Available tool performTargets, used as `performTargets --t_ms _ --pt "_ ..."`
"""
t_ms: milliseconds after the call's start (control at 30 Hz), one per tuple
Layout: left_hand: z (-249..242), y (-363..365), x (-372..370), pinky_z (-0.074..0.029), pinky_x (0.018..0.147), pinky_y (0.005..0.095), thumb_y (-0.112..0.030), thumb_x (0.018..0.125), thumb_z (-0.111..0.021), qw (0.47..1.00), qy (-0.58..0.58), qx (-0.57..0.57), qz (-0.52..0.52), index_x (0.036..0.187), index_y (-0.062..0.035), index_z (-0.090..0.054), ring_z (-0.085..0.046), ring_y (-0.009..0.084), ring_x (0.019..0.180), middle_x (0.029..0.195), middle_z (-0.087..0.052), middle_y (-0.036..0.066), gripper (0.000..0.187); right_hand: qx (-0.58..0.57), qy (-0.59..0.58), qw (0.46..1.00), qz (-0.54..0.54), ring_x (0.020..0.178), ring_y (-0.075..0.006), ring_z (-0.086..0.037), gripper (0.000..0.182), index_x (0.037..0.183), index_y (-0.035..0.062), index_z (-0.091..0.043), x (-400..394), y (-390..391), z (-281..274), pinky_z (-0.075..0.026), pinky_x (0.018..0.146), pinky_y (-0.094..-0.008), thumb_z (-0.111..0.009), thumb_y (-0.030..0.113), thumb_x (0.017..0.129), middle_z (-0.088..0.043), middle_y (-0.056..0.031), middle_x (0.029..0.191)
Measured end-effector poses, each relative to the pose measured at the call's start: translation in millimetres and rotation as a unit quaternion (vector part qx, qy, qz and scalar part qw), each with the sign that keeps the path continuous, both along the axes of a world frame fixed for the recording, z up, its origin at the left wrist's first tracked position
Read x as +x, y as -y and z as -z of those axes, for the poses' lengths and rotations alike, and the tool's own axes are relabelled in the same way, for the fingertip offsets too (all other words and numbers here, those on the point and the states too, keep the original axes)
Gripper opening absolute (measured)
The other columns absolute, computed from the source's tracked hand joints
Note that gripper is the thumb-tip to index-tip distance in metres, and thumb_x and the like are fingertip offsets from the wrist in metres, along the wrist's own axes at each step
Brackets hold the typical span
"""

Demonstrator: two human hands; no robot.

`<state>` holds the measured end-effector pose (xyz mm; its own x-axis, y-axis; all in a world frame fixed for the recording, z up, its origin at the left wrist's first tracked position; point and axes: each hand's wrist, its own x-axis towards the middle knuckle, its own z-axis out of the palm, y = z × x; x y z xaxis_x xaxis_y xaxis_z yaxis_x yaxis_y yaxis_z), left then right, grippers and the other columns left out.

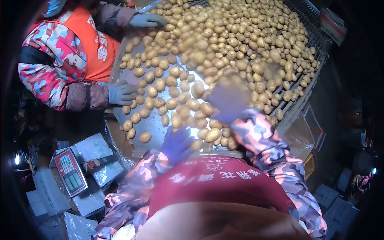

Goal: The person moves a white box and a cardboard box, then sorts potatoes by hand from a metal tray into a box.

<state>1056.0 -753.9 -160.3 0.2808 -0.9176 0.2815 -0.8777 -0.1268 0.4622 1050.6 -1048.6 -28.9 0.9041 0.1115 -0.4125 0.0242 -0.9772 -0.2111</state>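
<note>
While spreading a purple-gloved left hand [177, 145] with fingers extended beside the nearest potatoes, reaches farther out with a purple-gloved right hand [228, 100] over the yellow-brown oval potatoes [213, 135]. Holds both hands apart from each other, palms apparently down. Shows the right hand too blurred to tell whether open or closed, or clamped on anything; cannot tell either whether the left fingertips touch a potato.

Has loose potatoes scattered between and beyond the hands on a shiny grey metal tabletop [154, 129], and a dense heap of them beyond the right hand, reaching onto dark metal slats [317, 37]. Wears pink, grey and purple camouflage sleeves [276, 154] and, just below the hands, a maroon apron with white print [216, 180].

Shares the tabletop with a co-worker in an orange apron [98, 48], beyond and to the left of the left hand, with one grey-blue-gloved hand [122, 93] at the tabletop's side and another grey-blue-gloved hand [148, 20] at the potatoes farther out. Has a red-and-white digital scale [71, 172] left of the left hand, among plastic-wrapped pale packages [94, 147].
</note>
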Motion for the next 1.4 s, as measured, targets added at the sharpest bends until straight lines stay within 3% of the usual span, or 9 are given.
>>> performTargets --t_ms 167,400,700,767,933,1167,1300,1367,1400 --pt "-26 -6 20 -0.043 0.088 0.0491 -0.017 0.083 -0.063 0.989 -0.133 0.053 -0.037 0.114 -0.005 -0.062 -0.059 0.0381 0.106 0.114 -0.061 0.018 0.033 -0.132 0.269 0.953 -0.044 0.142 -0.0348 -0.034 0.056 0.133 0.0251 -0.059 -13 118 151 -0.024 0.108 -0.0652 -0.059 0.052 0.085 -0.051 -0.0079 0.146" --pt "-51 41 92 -0.052 0.086 0.0453 -0.012 0.088 -0.058 0.97 -0.16 -0.121 -0.134 0.119 -0.0026 -0.063 -0.063 0.0421 0.1 0.113 -0.066 0.021 0.033 -0.167 0.158 0.973 0.0 0.119 -0.0332 -0.052 0.036 0.112 0.0165 -0.068 20 88 96 -0.036 0.099 -0.0573 -0.054 0.04 0.089 -0.061 -0.0062 0.123" --pt "27 154 199 -0.052 0.09 0.0452 -0.021 0.093 -0.057 0.986 -0.059 0.107 -0.113 0.129 -0.0088 -0.058 -0.063 0.0377 0.109 0.12 -0.063 0.02 0.038 -0.031 0.134 0.984 0.11 0.113 -0.0322 -0.056 0.035 0.119 0.0144 -0.064 79 75 134 -0.042 0.094 -0.0522 -0.056 0.035 0.092 -0.063 -0.0092 0.117" --pt "141 165 251 -0.052 0.088 0.0449 -0.028 0.091 -0.059 0.975 -0.155 0.151 -0.05 0.127 -0.0092 -0.061 -0.064 0.0379 0.106 0.117 -0.064 0.02 0.04 -0.014 0.132 0.983 0.123 0.112 -0.032 -0.058 0.035 0.121 0.014 -0.063 84 78 139 -0.043 0.093 -0.0511 -0.056 0.033 0.092 -0.064 -0.0098 0.116" --pt "68 161 231 -0.051 0.089 0.0415 -0.026 0.091 -0.06 0.94 -0.243 0.204 -0.124 0.123 -0.0068 -0.063 -0.066 0.0336 0.103 0.111 -0.066 0.021 0.038 0.048 0.133 0.978 0.153 0.108 -0.0314 -0.06 0.036 0.125 0.0128 -0.06 84 87 147 -0.046 0.09 -0.0483 -0.056 0.03 0.094 -0.065 -0.0115 0.113" --pt "16 113 165 -0.053 0.088 0.0366 -0.02 0.092 -0.063 0.931 -0.299 -0.007 -0.211 0.132 -0.0062 -0.059 -0.066 0.0248 0.102 0.117 -0.065 0.017 0.043 0.248 0.112 0.94 0.208 0.103 -0.0306 -0.064 0.038 0.131 0.0112 -0.057 26 78 157 -0.051 0.085 -0.0443 -0.057 0.025 0.096 -0.066 -0.0138 0.109" --pt "-5 93 132 -0.053 0.088 0.0351 -0.016 0.091 -0.066 0.874 -0.419 -0.104 -0.224 0.136 -0.0008 -0.055 -0.065 0.022 0.103 0.116 -0.065 0.014 0.049 0.499 0.023 0.792 0.352 0.101 -0.0301 -0.066 0.04 0.135 0.0102 -0.055 -19 65 119 -0.054 0.083 -0.0421 -0.058 0.023 0.097 -0.067 -0.0152 0.106" --pt "-49 95 109 -0.054 0.085 0.0351 -0.016 0.09 -0.067 0.793 -0.557 -0.141 -0.2 0.136 -0.0015 -0.054 -0.066 0.0215 0.099 0.113 -0.066 0.014 0.05 0.653 -0.06 0.572 0.493 0.107 -0.0294 -0.064 0.046 0.14 0.0064 -0.049 -27 43 49 -0.054 0.089 -0.0423 -0.058 0.022 0.098 -0.065 -0.0154 0.113" --pt "-60 103 101 -0.054 0.084 0.0357 -0.016 0.09 -0.067 0.844 -0.5 -0.103 -0.163 0.135 -0.0018 -0.055 -0.066 0.0227 0.098 0.112 -0.066 0.015 0.049 0.744 -0.074 0.479 0.46 0.111 -0.0288 -0.063 0.048 0.141 0.0067 -0.048 -32 36 52 -0.053 0.092 -0.042 -0.06 0.021 0.097 -0.064 -0.0151 0.117"
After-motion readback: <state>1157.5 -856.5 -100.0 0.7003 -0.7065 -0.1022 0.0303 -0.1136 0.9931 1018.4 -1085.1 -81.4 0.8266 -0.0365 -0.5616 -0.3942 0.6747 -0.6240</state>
